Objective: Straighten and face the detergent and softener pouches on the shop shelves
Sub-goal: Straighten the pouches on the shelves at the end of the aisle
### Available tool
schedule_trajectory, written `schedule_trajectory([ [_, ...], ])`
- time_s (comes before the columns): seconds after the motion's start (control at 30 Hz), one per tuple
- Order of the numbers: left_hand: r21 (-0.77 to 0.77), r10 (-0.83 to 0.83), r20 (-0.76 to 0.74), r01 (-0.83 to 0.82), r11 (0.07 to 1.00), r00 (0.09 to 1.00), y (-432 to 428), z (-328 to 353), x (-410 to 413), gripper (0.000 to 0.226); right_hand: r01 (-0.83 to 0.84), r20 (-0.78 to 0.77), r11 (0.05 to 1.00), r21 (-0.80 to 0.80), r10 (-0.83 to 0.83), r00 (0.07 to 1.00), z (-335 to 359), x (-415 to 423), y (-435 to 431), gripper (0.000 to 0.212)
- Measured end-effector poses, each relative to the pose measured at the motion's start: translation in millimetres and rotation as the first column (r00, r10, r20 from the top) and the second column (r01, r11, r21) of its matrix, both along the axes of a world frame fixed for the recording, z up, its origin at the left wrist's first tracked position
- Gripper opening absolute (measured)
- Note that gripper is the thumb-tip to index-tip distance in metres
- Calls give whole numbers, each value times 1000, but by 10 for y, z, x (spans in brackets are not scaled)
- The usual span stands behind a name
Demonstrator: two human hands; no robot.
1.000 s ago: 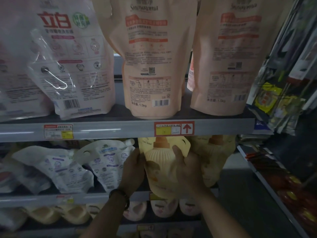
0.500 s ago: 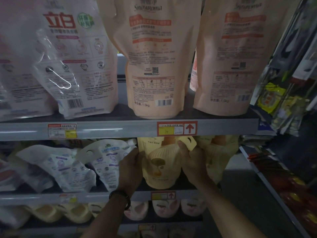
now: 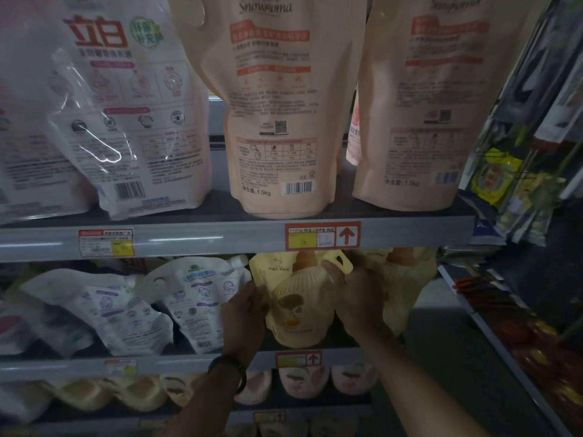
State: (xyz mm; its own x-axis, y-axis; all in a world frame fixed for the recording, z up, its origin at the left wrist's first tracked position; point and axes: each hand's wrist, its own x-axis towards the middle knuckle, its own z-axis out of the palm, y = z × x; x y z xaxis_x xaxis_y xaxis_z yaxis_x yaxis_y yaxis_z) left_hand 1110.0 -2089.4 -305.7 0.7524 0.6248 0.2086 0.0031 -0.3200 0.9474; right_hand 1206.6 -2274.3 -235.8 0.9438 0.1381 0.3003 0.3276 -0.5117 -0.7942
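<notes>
One yellow pouch [image 3: 299, 307], gripped by left hand [image 3: 244, 313], right hand [image 3: 356, 298]; (now shelved)

Pale yellow pouch [image 3: 299, 307] with brown-and-orange print; peach pouches [image 3: 274, 105] above; red-bordered yellow price tag [image 3: 321, 236] on grey shelf edge [image 3: 189, 241].

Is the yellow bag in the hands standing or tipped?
Standing: the yellow pouch has its cap on top; the left hand and right hand hold its sides.

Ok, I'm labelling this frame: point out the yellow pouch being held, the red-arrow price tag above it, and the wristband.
yellow pouch [image 3: 296, 307]: head view, its printed front.
price tag [image 3: 303, 239]: head view, its yellow patch.
wristband [image 3: 243, 373]: head view, the dark band on the left wrist.
</notes>
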Motion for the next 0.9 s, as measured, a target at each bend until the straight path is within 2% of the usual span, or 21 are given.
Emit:
schedule_trajectory([
  [0.07, -65, -31, 8, 32, 997, 999, -26, 17, 15, 30, 3, -11, 1000, 7, -3, 1000, -4, 10, -19, 40],
  [0.23, 34, -39, -57, 40, 999, 998, -26, 69, 35, 27, 15, 24, 1000, 19, -16, 1000, -28, 39, -38, 36],
  [0.47, 59, 15, -95, -9, 998, 995, -65, 121, 37, 30, -18, 164, 1000, 9, 16, 986, -11, 69, -153, 32],
  [0.6, 101, 29, -129, -16, 995, 991, -103, 184, 38, 25, -11, 192, 999, 45, 2, 981, -25, 9, -270, 3],
  [0.8, 137, 61, -162, -38, 990, 985, -182, 283, 0, 19, 66, 164, 997, 33, -71, 984, -55, -23, -358, 4],
  [0.9, 71, 111, -152, -101, 992, 982, -238, 345, -40, 18, 71, 148, 996, 53, -78, 986, -39, -63, -372, 4],
])
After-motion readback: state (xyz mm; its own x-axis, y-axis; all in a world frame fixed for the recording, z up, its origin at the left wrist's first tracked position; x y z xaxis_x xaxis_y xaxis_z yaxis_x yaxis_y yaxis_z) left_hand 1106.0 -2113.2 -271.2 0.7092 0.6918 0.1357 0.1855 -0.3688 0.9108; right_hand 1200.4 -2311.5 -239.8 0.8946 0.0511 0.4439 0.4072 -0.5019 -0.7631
